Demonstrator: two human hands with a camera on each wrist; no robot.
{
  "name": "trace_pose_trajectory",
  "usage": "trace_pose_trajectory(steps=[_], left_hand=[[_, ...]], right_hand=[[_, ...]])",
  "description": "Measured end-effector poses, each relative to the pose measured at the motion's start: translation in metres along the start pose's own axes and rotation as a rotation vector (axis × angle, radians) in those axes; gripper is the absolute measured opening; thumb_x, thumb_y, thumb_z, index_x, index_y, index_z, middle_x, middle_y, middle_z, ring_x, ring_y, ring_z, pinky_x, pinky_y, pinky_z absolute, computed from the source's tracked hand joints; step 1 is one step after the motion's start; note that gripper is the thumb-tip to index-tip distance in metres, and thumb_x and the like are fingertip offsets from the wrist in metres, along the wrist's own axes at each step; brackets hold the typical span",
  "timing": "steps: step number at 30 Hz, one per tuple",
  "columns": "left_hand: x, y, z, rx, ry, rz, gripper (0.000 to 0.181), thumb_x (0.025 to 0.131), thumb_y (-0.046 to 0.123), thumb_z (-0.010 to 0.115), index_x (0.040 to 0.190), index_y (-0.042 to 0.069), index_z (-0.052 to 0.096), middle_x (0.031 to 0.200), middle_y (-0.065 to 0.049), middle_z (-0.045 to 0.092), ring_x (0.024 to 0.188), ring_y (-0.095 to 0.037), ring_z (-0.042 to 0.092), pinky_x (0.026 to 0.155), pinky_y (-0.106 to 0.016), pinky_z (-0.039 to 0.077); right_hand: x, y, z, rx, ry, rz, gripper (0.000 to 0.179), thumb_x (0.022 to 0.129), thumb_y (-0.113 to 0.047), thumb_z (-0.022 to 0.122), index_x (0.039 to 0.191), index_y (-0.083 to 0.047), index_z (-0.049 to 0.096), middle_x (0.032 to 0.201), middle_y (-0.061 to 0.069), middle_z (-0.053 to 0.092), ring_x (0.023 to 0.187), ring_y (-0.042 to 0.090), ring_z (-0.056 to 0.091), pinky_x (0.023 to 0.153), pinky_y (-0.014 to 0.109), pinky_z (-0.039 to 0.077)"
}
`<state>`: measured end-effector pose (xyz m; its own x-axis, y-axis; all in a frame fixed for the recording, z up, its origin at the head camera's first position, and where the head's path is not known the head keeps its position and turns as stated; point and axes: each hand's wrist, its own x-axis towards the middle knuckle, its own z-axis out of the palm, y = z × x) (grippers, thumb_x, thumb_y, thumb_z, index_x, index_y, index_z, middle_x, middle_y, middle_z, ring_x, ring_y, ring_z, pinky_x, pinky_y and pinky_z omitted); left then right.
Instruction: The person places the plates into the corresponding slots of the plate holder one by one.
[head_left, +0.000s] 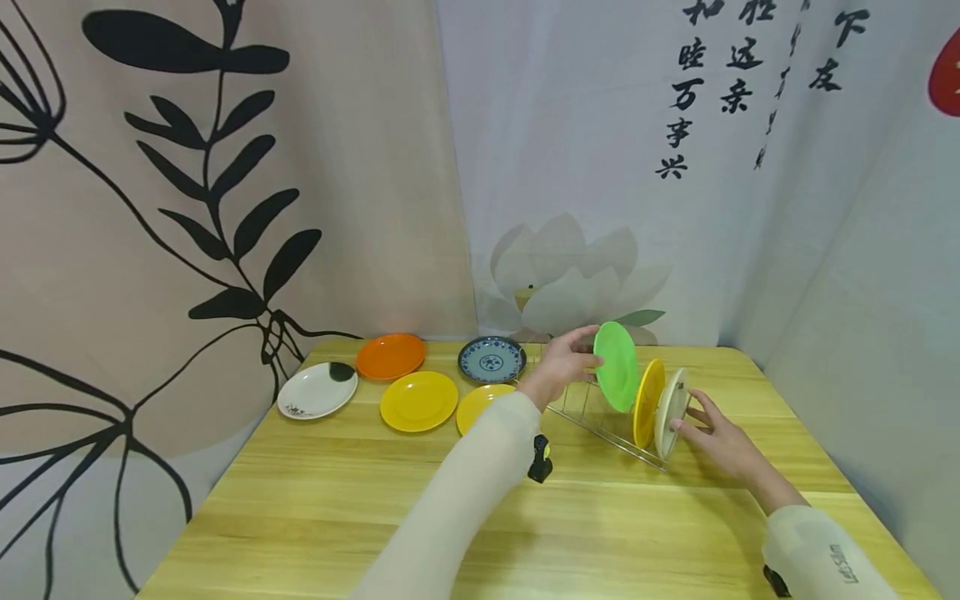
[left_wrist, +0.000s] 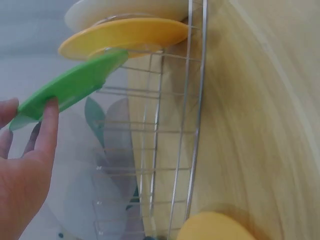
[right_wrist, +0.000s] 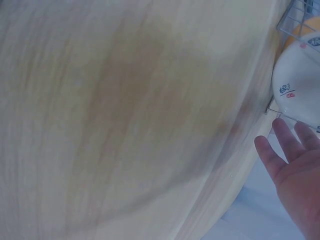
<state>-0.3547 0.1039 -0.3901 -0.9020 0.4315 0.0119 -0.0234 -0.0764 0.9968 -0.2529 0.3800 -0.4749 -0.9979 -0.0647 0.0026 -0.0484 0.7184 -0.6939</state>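
My left hand (head_left: 562, 367) pinches the rim of a green plate (head_left: 617, 368), tilted above the wire dish rack (head_left: 600, 429). In the left wrist view, the thumb and fingers lie on both sides of the green plate (left_wrist: 70, 90), whose far edge is close to the rack's wires. A yellow plate (head_left: 648, 404) and a white plate (head_left: 671, 414) with small printed marks stand on edge at the rack's right end. Beside that white plate is my right hand (head_left: 716, 442), its fingers extended and spread close to the rack's end wire in the right wrist view.
On the wooden table (head_left: 315, 517), left of the rack, lie an orange plate (head_left: 391, 357), a white plate with a dark patch (head_left: 315, 392), a yellow plate (head_left: 418, 402) and a blue patterned plate (head_left: 491, 360). Another yellow plate (head_left: 480, 403) is partly behind my left sleeve. Printed curtains hang behind.
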Motion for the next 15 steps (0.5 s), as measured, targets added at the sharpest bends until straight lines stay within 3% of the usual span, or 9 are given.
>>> trace_pose_trajectory(steps=[7,15], left_hand=[[-0.003,-0.012,0.007,-0.001,0.035,-0.03,0.052,0.093,-0.006,0.062,0.141,0.012,0.055,0.115,-0.016,0.06,0.107,-0.032,0.063,0.089,-0.048,0.056],[-0.01,-0.012,-0.007,0.04,0.108,-0.025,0.049,0.093,-0.002,0.064,0.139,0.012,0.057,0.113,-0.012,0.062,0.099,-0.023,0.064,0.084,-0.04,0.058]], right_hand=[[0.001,-0.002,0.001,0.004,-0.007,-0.005,0.083,0.102,-0.052,0.047,0.159,-0.011,0.004,0.151,0.033,0.03,0.128,0.059,0.039,0.095,0.077,0.032],[0.0,-0.001,0.001,0.0,-0.001,-0.013,0.083,0.102,-0.051,0.047,0.16,-0.011,0.003,0.151,0.034,0.03,0.128,0.057,0.041,0.092,0.075,0.037]])
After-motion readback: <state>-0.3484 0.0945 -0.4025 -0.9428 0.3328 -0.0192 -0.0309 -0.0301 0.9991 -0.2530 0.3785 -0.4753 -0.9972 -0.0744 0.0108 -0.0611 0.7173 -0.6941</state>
